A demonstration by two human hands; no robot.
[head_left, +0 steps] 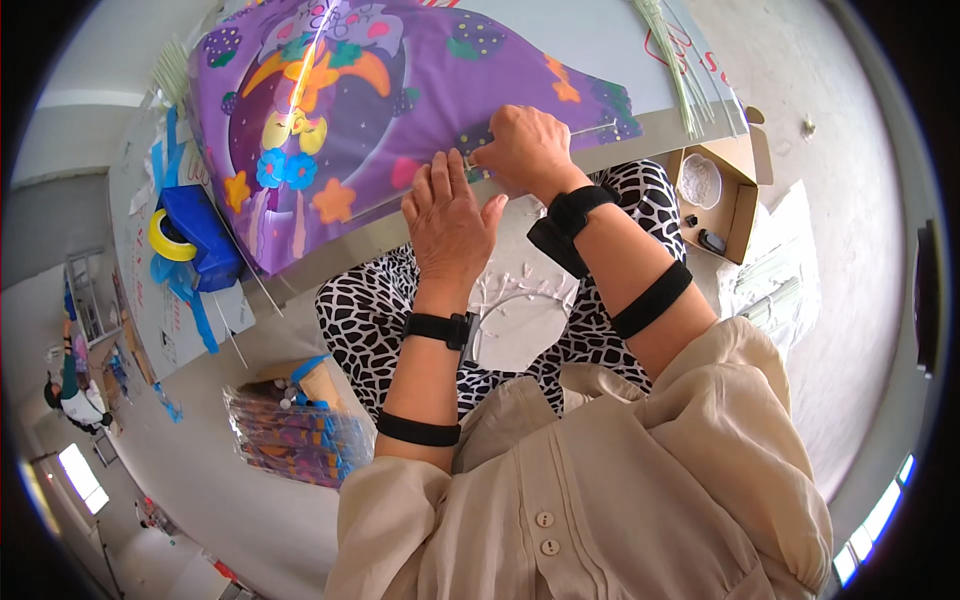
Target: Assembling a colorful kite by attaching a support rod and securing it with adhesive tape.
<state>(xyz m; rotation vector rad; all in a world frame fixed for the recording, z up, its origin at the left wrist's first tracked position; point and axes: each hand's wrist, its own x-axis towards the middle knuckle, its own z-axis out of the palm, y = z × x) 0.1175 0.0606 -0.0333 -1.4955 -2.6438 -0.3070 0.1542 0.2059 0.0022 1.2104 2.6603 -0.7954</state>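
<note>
A shiny purple sheet [420, 95] printed with cartoon stars, flowers and a moon lies over a board in front of me. Along its near edge runs a thin white rod [597, 128], partly covered by my hands. Flat on that edge rests my left hand [447, 215], its fingers stretched out and the thumb apart. Just right of it, my right hand [525, 148] is closed with curled fingers pressed against the edge. What its fingertips pinch is hidden. In my lap, a white surface [520, 335] carries small white pieces and a thin curved strand.
At the left stands a blue tape dispenser [208, 240] with a yellow roll. A bundle of pale rods [680, 75] lies at the board's right. An open cardboard box [738, 205] holds a white bowl. Plastic-wrapped packs [300, 435] lie on the floor; another person [82, 400] is far left.
</note>
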